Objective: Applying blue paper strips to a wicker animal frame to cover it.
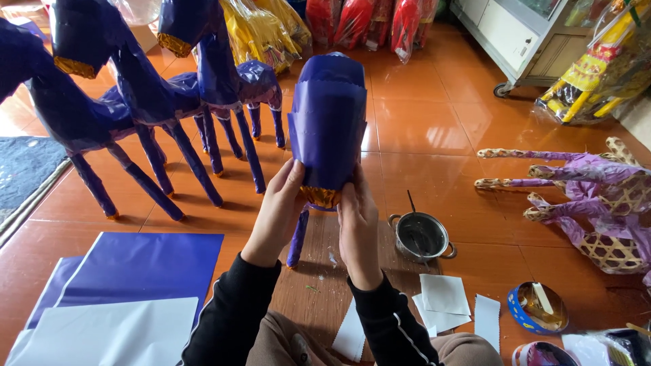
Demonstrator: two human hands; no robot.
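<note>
- A purple paper horse figure (327, 122) is held upright at the middle of the scene, over a woven mat (325, 271) on the red tiled floor (420, 122).
- The figure's lower end, where gold paper shows, is gripped from the left by the left hand (281, 200), with the fingers curled closed against the purple paper.
- The same lower end is pressed from the right by the right hand (356, 217), with the fingers laid flat and close together on the paper.
- One purple leg of the figure is seen reaching down to the mat between the two forearms.
- Finished purple paper horses (149, 102) are stood in a row at the far left.
- Sheets of purple paper (135, 264) are laid at the near left, partly covered by a white sheet (108, 332).
- A small metal pot (420, 236) with a stick in it is set just right of the right hand.
- White paper scraps (444, 298) are scattered near the pot.
- A partly covered bamboo horse frame (597, 203) is laid on its side at the right.
</note>
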